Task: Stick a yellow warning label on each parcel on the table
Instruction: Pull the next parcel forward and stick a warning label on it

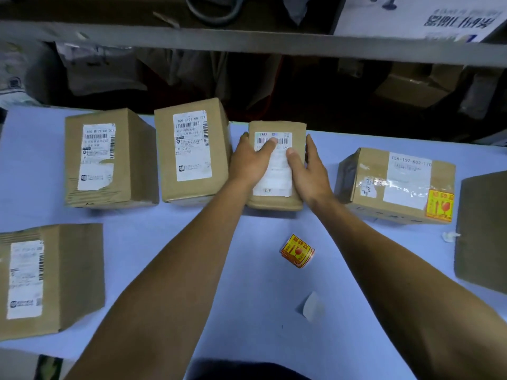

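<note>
Left hand (251, 160), right hand (308, 171) gripping parcel (277, 198) (unlabelled)

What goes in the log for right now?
hands: left hand and right hand hold small parcel | label roll: on table | labelled: right parcel

You have brown cardboard parcels (276, 165) across the pale blue surface (260, 297); a yellow warning-label roll (297, 251) lies near centre.
</note>
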Demonstrator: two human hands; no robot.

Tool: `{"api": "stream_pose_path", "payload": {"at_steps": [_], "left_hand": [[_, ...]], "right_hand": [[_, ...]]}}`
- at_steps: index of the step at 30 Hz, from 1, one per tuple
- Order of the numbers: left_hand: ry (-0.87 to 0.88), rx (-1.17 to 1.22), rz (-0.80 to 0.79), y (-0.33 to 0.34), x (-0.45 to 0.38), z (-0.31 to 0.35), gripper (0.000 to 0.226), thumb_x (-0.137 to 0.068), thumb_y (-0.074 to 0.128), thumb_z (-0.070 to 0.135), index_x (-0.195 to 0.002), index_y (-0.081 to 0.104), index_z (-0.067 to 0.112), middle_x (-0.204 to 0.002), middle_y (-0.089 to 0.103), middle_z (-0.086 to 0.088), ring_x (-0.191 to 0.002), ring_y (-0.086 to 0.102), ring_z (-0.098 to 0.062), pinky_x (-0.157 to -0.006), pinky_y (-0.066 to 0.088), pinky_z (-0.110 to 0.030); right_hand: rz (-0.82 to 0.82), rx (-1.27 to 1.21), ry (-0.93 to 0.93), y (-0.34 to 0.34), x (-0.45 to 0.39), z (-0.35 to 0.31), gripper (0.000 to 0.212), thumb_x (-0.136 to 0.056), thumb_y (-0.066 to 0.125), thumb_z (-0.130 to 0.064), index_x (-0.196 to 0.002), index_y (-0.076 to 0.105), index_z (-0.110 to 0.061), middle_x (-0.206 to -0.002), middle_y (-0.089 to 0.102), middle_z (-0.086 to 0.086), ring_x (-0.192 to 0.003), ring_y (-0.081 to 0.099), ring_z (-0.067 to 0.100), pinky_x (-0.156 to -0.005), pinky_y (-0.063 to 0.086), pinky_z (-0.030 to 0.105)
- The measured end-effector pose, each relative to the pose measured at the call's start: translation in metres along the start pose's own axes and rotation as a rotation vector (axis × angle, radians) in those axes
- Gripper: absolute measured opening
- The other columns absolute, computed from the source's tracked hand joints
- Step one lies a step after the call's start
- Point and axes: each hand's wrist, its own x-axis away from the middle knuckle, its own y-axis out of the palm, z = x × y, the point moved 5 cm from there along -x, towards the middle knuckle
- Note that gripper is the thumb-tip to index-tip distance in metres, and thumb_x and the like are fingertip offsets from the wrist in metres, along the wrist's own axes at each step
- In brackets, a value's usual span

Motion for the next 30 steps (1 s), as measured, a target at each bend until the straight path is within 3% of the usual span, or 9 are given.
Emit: {"api": "stream_pose_path", "payload": {"at_steps": [1,3,7,11,14,20,27,30], "left_hand": [[-0.001,0.075,-0.015,0.000,-0.003,-0.005,0.042,-0.090,0.066,0.045,-0.126,0.059,0.023,-0.117,0.071,0.007,-0.112,0.067,-0.018,-0.095,0.053,-0.035],[0.027,0.166,-0.052,0.000,-0.004,-0.012,0.035,-0.087,0.068,0.047,-0.116,0.062,0.029,-0.109,0.073,0.011,-0.101,0.071,-0.012,-0.092,0.057,-0.040],[0.061,0.253,-0.090,0.004,0.000,-0.015,0.031,-0.090,0.067,0.044,-0.118,0.060,0.033,-0.111,0.073,0.010,-0.101,0.071,-0.010,-0.093,0.058,-0.042],[0.037,0.303,-0.095,0.003,0.011,-0.006,0.024,-0.095,0.065,0.034,-0.118,0.060,0.028,-0.112,0.073,0.007,-0.099,0.072,-0.011,-0.091,0.059,-0.040],[0.049,0.314,-0.090,-0.001,0.032,-0.006,0.026,-0.094,0.066,0.034,-0.118,0.060,0.026,-0.112,0.073,0.005,-0.100,0.072,-0.013,-0.092,0.058,-0.043],[0.076,0.424,-0.084,-0.014,0.102,-0.028,0.024,-0.093,0.066,0.026,-0.116,0.061,0.022,-0.114,0.073,-0.003,-0.104,0.071,-0.020,-0.094,0.056,-0.048],[0.012,0.455,-0.075,-0.037,0.180,-0.097,0.033,-0.093,0.068,0.028,-0.123,0.060,0.017,-0.114,0.074,-0.003,-0.101,0.073,-0.021,-0.092,0.058,-0.048],[-0.021,0.405,-0.049,-0.044,0.206,-0.134,0.031,-0.092,0.068,0.032,-0.120,0.061,0.021,-0.113,0.074,0.000,-0.101,0.073,-0.019,-0.092,0.058,-0.048]], "right_hand": [[-0.019,-0.041,0.007,0.002,-0.002,0.003,0.071,-0.092,0.046,-0.062,-0.156,0.024,-0.039,-0.150,0.051,-0.008,-0.130,0.056,0.014,-0.109,0.047,0.044],[-0.062,-0.110,-0.002,0.005,-0.005,0.007,0.062,-0.094,0.046,-0.057,-0.152,0.031,-0.041,-0.138,0.061,-0.011,-0.117,0.064,0.011,-0.102,0.053,0.043],[-0.110,-0.223,0.017,0.010,-0.007,0.012,0.074,-0.087,0.047,-0.065,-0.154,0.024,-0.044,-0.137,0.062,-0.011,-0.117,0.066,0.013,-0.103,0.052,0.046],[-0.118,-0.347,0.021,0.012,-0.002,0.011,0.057,-0.102,0.044,-0.042,-0.156,0.028,-0.034,-0.132,0.066,-0.007,-0.113,0.068,0.013,-0.104,0.052,0.046],[-0.125,-0.389,0.006,0.009,0.016,0.013,0.054,-0.101,0.046,-0.040,-0.154,0.034,-0.032,-0.129,0.068,-0.008,-0.113,0.068,0.013,-0.105,0.051,0.046],[-0.124,-0.314,-0.028,0.009,0.084,0.023,0.073,-0.087,0.051,-0.060,-0.153,0.032,-0.037,-0.140,0.061,-0.010,-0.123,0.062,0.013,-0.108,0.047,0.046],[-0.155,-0.113,-0.031,0.038,0.168,0.063,0.074,-0.083,0.041,-0.075,-0.151,0.028,-0.049,-0.145,0.055,-0.016,-0.129,0.056,0.013,-0.112,0.042,0.044],[-0.187,-0.074,-0.020,0.054,0.201,0.084,0.073,-0.088,0.040,-0.069,-0.155,0.024,-0.044,-0.150,0.050,-0.015,-0.133,0.052,0.011,-0.114,0.039,0.041]]}}
